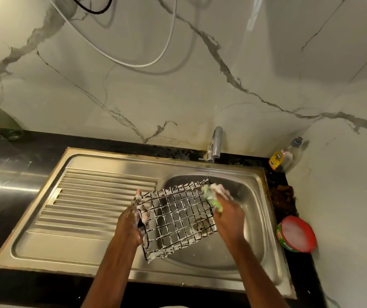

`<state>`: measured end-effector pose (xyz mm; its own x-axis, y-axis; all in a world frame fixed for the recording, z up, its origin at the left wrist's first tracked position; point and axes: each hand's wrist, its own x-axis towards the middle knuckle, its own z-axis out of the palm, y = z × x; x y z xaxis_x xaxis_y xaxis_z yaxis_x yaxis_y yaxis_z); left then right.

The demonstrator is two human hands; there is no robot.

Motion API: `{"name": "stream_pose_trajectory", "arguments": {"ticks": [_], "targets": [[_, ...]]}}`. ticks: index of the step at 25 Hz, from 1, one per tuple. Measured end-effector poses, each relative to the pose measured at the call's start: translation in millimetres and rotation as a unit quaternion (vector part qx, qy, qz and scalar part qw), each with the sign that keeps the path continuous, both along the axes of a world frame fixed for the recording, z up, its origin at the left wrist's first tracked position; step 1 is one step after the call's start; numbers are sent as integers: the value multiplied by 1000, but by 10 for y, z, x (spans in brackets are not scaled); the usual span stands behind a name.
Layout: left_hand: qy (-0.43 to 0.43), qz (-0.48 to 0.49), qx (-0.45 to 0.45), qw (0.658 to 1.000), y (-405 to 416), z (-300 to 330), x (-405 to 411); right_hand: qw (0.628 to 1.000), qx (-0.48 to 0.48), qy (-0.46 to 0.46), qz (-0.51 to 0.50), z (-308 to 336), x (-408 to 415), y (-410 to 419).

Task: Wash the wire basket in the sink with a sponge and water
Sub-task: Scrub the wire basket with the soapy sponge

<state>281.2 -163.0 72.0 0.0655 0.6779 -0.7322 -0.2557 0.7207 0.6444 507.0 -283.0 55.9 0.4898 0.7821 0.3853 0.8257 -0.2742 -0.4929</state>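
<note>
A black wire basket (178, 216), coated in white foam, is held tilted over the steel sink bowl (251, 196). My left hand (131, 221) grips its left side, fingers soapy. My right hand (227, 210) holds a green sponge (213, 200) pressed against the basket's upper right edge. A thin stream of water (209, 171) falls from the tap (215, 142) onto the basket's far corner.
The ribbed steel draining board (93, 196) lies left of the bowl. A red-rimmed tub of dish soap (297, 233) sits on the black counter at the right. Two bottles (286, 157) stand in the back right corner. A white hose (156, 61) hangs on the marble wall.
</note>
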Motion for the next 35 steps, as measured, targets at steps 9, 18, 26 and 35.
{"name": "stream_pose_trajectory", "arguments": {"ticks": [9, 18, 26, 35], "targets": [[20, -8, 6, 1000, 21, 81, 73, 994, -37, 94, 33, 67, -59, -85], [-13, -2, -11, 1000, 16, 101, 119, 977, 107, 93, -157, 455, 194, 54], [0, 21, -10, 1000, -6, 223, 209, 990, 21, -18, 138, 166, -440, -244], [2, 7, 8, 1000, 30, 116, 247, 998, -11, -5, 69, 69, -357, -437]]}}
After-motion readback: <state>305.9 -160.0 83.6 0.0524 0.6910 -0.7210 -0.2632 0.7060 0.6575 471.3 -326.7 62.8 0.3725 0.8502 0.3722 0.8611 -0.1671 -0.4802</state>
